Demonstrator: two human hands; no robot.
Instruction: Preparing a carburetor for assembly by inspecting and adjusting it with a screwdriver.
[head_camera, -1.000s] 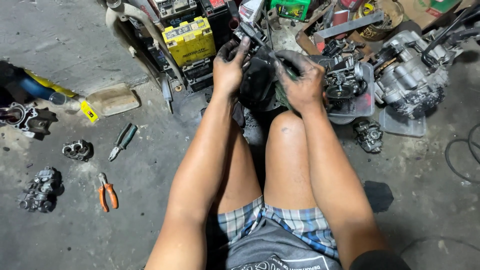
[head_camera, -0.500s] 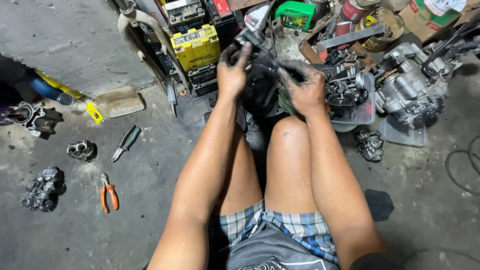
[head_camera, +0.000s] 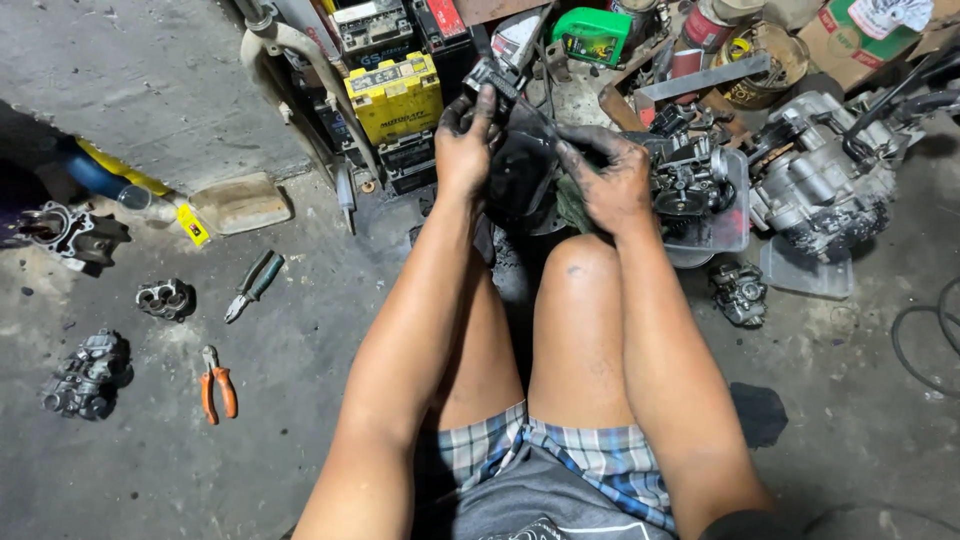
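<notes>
We keep left hand (head_camera: 468, 135) gripping small dark part (head_camera: 492, 75), raised slightly toward upper centre; right hand (head_camera: 605, 180) still clasps greasy black part (head_camera: 522, 180).

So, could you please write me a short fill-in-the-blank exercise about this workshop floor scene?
1. The pliers on the floor have ____ handles.
2. Both hands, left hand and right hand, grip a dark, greasy ____ part.
3. The battery beyond the left hand is ____.

Missing words: orange; engine; yellow
</notes>
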